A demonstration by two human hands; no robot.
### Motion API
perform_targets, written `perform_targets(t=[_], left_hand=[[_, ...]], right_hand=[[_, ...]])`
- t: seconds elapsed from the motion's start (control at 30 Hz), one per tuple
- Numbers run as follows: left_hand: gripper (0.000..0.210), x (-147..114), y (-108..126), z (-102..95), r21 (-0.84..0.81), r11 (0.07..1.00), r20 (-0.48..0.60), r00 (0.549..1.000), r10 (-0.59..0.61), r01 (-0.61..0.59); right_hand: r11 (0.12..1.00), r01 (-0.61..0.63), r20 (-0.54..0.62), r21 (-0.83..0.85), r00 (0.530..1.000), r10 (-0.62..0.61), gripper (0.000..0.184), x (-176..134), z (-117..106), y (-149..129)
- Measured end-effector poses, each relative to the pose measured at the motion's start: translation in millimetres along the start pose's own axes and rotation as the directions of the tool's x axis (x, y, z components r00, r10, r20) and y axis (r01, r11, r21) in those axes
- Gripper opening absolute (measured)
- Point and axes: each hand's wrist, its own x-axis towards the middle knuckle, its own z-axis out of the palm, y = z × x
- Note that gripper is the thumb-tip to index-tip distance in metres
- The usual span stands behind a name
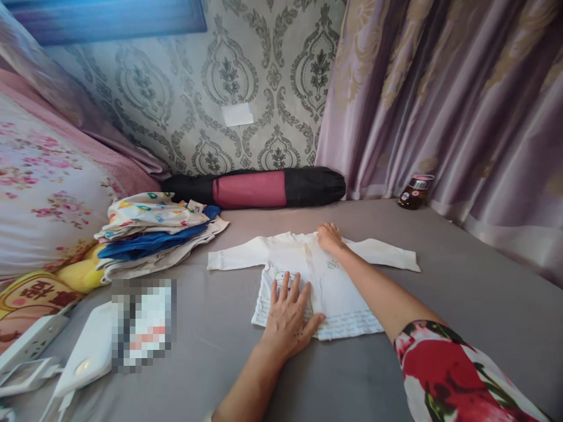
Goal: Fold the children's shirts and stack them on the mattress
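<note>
one shirt, one jar, two hands

A small white baby shirt lies spread flat on the grey bed, sleeves out to both sides. The left hand presses flat on its lower hem, fingers splayed; the right hand rests at its collar. A pile of folded clothes sits to the left.

A pile of folded clothes is sitting toward the bed's left edge, against a floral pillow. A black and pink rolled bag is lying along the far edge at the wall. A small jar is standing at the far right corner, by the curtain.
</note>
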Motion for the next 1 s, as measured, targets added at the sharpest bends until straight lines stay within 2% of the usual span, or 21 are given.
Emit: perform_targets(t=[0.13,0.3,0.43,0.57,0.67,0.8,0.9,1.0], left_hand=[[0.086,0.4,-6.8,1.9,0.001,0.995,0.078,0.992,-0.096,0.096],[0.089,2.1,-6.6,1.4,0.002,0.993,0.133,0.984,-0.115,0.115],[0.083,5.2,-5.1,-1.0,0.022,0.993,0.035,0.993,-0.113,0.112],[0.061,11.1,-9.9,1.3,0.07,0.986,-0.13,0.981,-0.143,0.153],[0.057,11.7,-17.4,8.9,0.123,0.984,-0.212,0.972,-0.099,0.126],[0.062,8.1,-22.8,17.1,0.134,0.984,-0.184,0.978,-0.095,0.121],[0.066,6.9,-20.9,18.0,0.118,0.976,-0.138,0.977,-0.164,0.181],[0.073,7.8,-17.5,17.4,0.105,0.955,-0.122,0.957,-0.264,0.277]], right_hand=[[1.0,-0.026,-0.026,0.0,0.999,0.026,0.032,10.2,9.5,2.2],[0.997,-0.078,-0.066,0.016,0.995,0.078,0.034,11.1,15.1,2.9],[0.998,-0.057,-0.035,-0.022,0.998,0.056,0.038,10.4,6.8,-7.8],[0.985,0.17,-0.094,-0.008,0.981,-0.17,0.037,8.3,3.1,-39.5],[0.957,0.285,-0.042,0.058,0.958,-0.283,0.035,4.8,9.2,-67.0],[0.957,0.275,0.016,0.09,0.961,-0.277,0.028,3.6,18.8,-86.7],[0.963,0.252,-0.006,0.1,0.968,-0.253,0.024,7.3,22.3,-89.2],[0.962,0.251,-0.058,0.104,0.967,-0.246,0.022,11.9,26.2,-88.6]])
